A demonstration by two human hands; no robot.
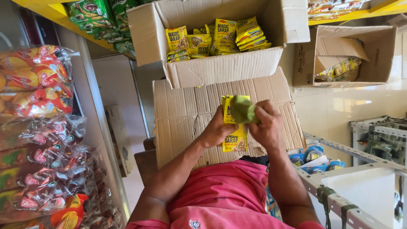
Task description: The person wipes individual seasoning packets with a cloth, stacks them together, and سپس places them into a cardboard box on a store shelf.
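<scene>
**Both hands busy with a strip of yellow sachets**

Closest in, the left hand (216, 131) has its fingers wrapped around a strip of yellow sachets (234, 138), held upright over a flat cardboard sheet (186, 114). The right hand (267, 127) pinches a green wad (243, 109) against the strip's top, fingers closed on it. Just beyond the sheet sits an open cardboard box (220, 68) with more yellow sachets. Right of that, a second box (373, 63).
</scene>
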